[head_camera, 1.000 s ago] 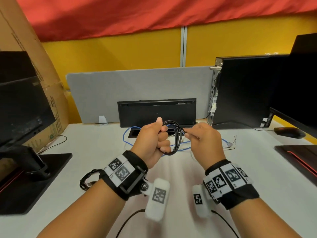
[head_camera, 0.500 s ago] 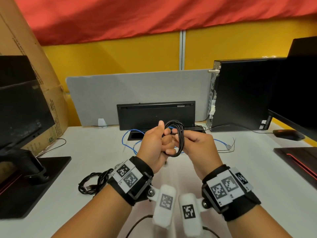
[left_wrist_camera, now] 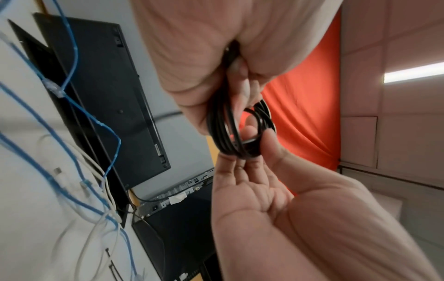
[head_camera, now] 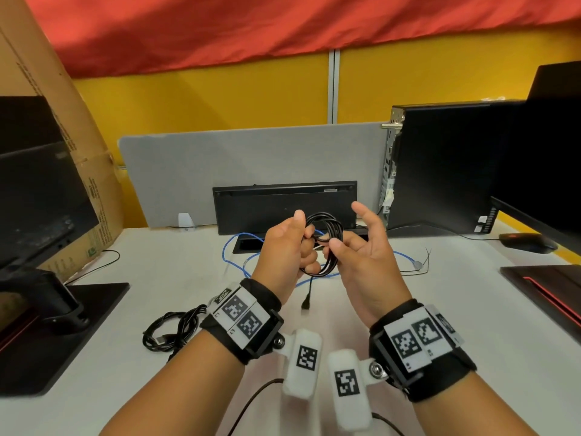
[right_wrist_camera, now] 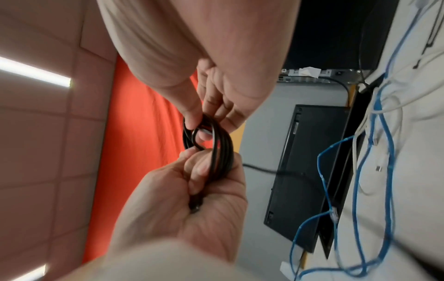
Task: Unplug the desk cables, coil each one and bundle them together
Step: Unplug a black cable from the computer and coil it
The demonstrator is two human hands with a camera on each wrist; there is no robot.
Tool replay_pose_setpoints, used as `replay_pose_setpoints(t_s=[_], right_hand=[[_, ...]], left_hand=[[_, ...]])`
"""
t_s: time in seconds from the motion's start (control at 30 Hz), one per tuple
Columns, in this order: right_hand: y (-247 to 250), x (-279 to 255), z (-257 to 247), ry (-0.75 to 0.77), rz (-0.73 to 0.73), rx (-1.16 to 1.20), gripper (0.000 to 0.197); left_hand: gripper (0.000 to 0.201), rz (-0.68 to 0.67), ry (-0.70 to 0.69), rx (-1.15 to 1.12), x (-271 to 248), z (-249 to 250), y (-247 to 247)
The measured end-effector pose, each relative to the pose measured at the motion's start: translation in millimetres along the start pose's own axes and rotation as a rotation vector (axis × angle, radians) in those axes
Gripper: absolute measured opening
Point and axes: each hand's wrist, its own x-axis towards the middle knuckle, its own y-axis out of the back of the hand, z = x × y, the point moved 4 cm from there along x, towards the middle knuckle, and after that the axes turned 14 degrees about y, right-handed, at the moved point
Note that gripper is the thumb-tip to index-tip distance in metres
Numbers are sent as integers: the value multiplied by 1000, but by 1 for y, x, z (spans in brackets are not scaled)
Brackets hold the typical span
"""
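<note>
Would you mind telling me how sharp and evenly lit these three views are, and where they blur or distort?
Head view: evenly lit, sharp on the black cable coil, with wide-angle bending at the edges. Left wrist view: the coil is fairly crisp, the blue cable smeared, and a ceiling light blows out. Right wrist view: the left hand is soft and the blue cable blurred.

Three viewpoints: one head-mounted, two wrist-mounted.
Head view: looking forward and down over the white desk from above both forearms. Wrist views: close range, rotated sideways, aimed along each palm. Shared by all three: coiled black cable, flat black upright panel, loose blue cable.
</note>
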Motion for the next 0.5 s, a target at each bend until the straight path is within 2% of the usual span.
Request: replay_pose_setpoints(t_s=[0.13, 0.27, 0.5], right_hand=[[-2, 0, 1, -82, 29, 241, 61], [-8, -1, 2, -181, 75, 418, 48], [-7, 1, 6, -193, 71, 22, 47]], left_hand=[[40, -32, -18, 48, 2, 2, -1], [38, -19, -27, 156, 4, 1, -1], [43, 82, -81, 343, 2, 0, -3]])
